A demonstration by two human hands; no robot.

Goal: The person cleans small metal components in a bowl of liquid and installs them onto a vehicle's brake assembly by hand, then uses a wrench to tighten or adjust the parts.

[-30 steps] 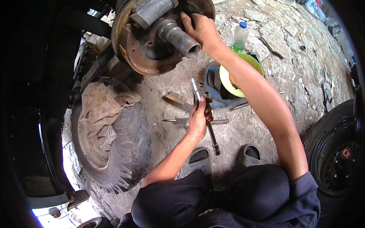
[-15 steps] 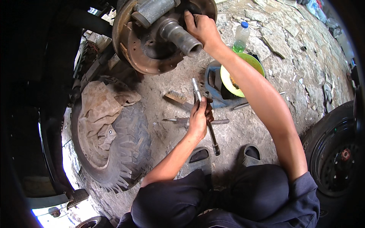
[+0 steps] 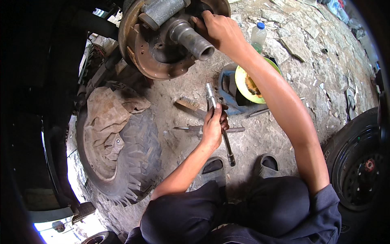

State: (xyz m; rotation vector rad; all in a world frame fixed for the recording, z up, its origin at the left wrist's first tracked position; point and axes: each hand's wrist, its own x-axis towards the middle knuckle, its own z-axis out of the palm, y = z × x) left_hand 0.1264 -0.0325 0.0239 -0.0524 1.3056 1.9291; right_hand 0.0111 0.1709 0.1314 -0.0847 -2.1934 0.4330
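Observation:
My left hand (image 3: 213, 126) is closed round a long steel socket wrench (image 3: 228, 148), held slanting above the ground with a socket at each end. At the top, my right hand (image 3: 222, 33) reaches behind the hollow axle spindle (image 3: 194, 41) to the rusty brake backing plate (image 3: 156, 70). Its fingers are bent; their tips are partly hidden, and what they grip cannot be made out. A grey brake cylinder (image 3: 165, 13) sits on the plate beside the spindle. Below the left hand lie a wire brush (image 3: 187, 105) and a screwdriver (image 3: 185, 128).
A large tyre (image 3: 140, 152) with a brown cloth (image 3: 105, 116) over it lies left. A yellow-green bowl (image 3: 242, 83) stands near a blue container (image 3: 224, 91) and a blue-capped bottle (image 3: 258, 37). Another wheel (image 3: 349, 162) is at the right. The ground is rough stone.
My right hand has shifted slightly and turned at the backing plate, with its fingers more bent. The left hand and the socket wrench have stayed nearly still.

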